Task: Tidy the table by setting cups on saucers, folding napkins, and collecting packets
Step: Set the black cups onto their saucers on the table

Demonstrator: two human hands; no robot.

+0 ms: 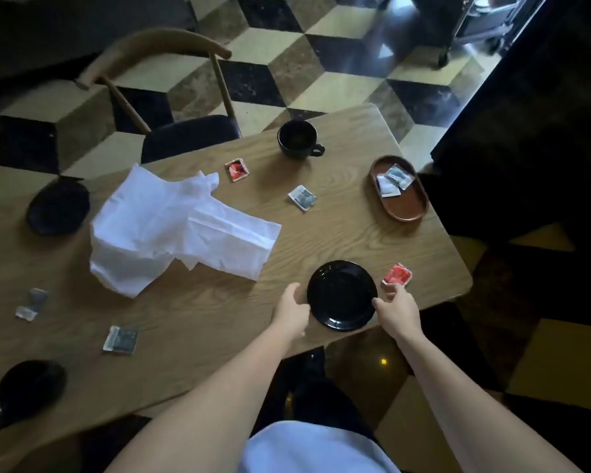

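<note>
Saucer (342, 295): black, flat on surface (338, 220) near its near edge, right of centre.
L hand (291, 310): at saucer's left rim, fingers curled round the edge; contact looks likely, can't tell for sure.
R hand (397, 310): at saucer's right rim, fingertips on the edge, thumb side toward it.
Cup (298, 141): black, upright, far side, handle pointing right; well apart from saucer.
Napkins (174, 227): white, unfolded, crumpled heap left of centre.
Red packets: one (397, 275) just right of saucer, one (236, 169) far, near cup.
Grey packets: one (302, 198) mid surface, two at near left (121, 339) (31, 303).
Tray (406, 206): brown oval, far right, w/ two pale packets (394, 180) inside.
Other black dishes: far left (58, 208) & near left (28, 390); too dark to tell type.
Chair (157, 97): wooden, beyond the far edge.
</note>
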